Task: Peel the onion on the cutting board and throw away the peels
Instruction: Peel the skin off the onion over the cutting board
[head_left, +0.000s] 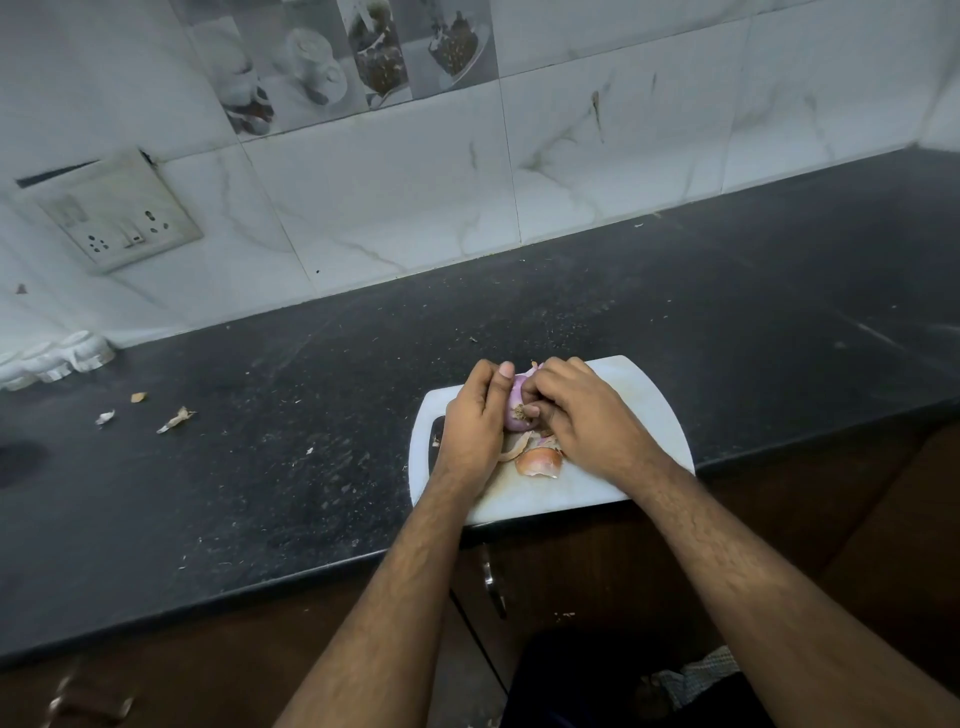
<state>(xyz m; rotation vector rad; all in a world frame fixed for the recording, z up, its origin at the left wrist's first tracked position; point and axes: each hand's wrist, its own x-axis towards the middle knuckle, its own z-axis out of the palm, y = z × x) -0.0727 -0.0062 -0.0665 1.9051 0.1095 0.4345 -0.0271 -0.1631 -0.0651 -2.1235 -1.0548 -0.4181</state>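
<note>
The onion (516, 404) sits over the cutting board (644, 410), cupped steady by the left hand (475, 415) so the right hand (582, 410) can pinch skin; loose peels (540, 460) lie on the board.

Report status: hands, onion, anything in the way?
Left hand and right hand both grip the onion over the cutting board. Loose peels on board, not yet binned. No obstruction.

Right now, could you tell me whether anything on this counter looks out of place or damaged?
Yes: a few peel scraps lie on the black counter, far left of the cutting board where both hands work on the onion. The wall socket plate also sits crooked, with a dark gap above it.
</note>
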